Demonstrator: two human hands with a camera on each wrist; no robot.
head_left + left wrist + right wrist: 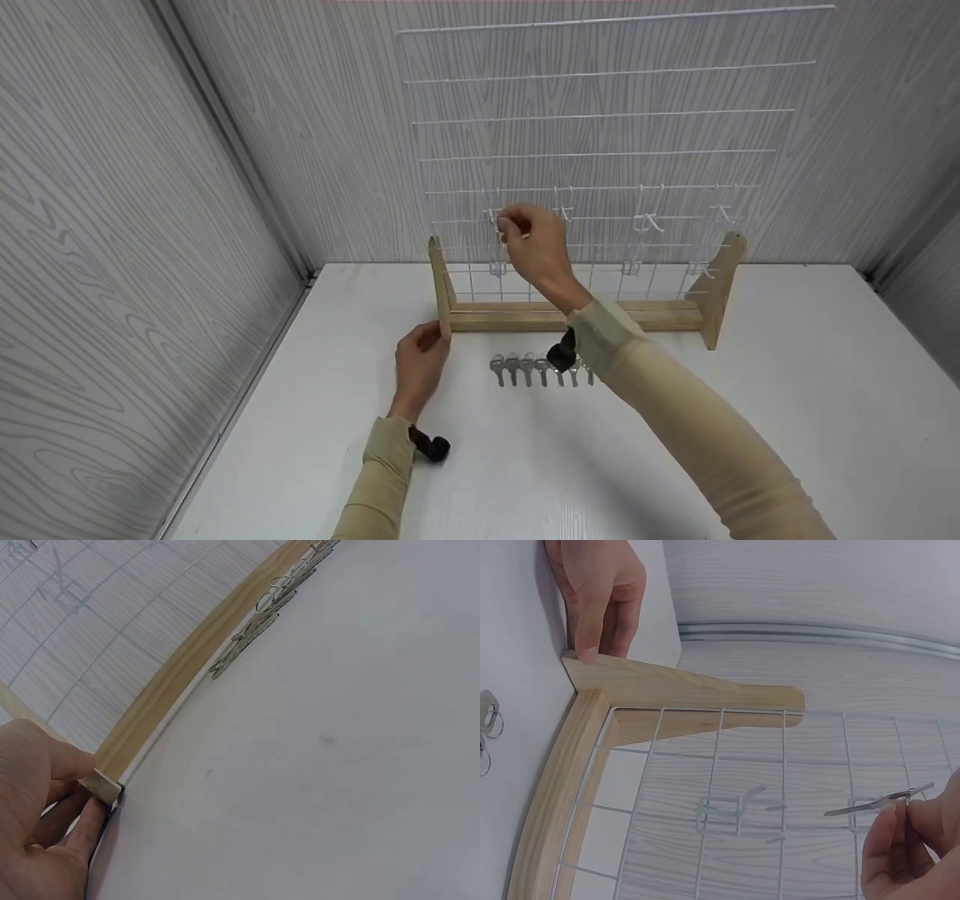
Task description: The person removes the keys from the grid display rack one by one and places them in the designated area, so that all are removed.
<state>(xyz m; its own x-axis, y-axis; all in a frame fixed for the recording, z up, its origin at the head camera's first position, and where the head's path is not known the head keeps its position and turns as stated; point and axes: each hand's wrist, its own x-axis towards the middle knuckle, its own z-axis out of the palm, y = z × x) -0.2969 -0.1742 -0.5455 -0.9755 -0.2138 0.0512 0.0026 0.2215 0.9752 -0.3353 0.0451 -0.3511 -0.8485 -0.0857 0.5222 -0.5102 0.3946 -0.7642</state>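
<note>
My right hand [536, 244] pinches a key [855, 808] by its ring end, at a white hook [924, 788] on the wire grid [615, 20]. The key's blade points away from the fingertips. In the right wrist view the ring sits close to the hook's tip; whether it is over the hook I cannot tell. My left hand [420, 367] grips the front end of the stand's left wooden foot [682, 685], thumb on one side and fingers on the other. Several keys [528, 369] with rings lie in a row on the table before the stand.
More white hooks [649, 222] hang on the grid towards the right, some at a lower level. A wooden crossbar [510, 321] joins the left foot to the right wooden foot [720, 292]. Grey wood-grain panels [150, 225] stand around the white table [465, 495].
</note>
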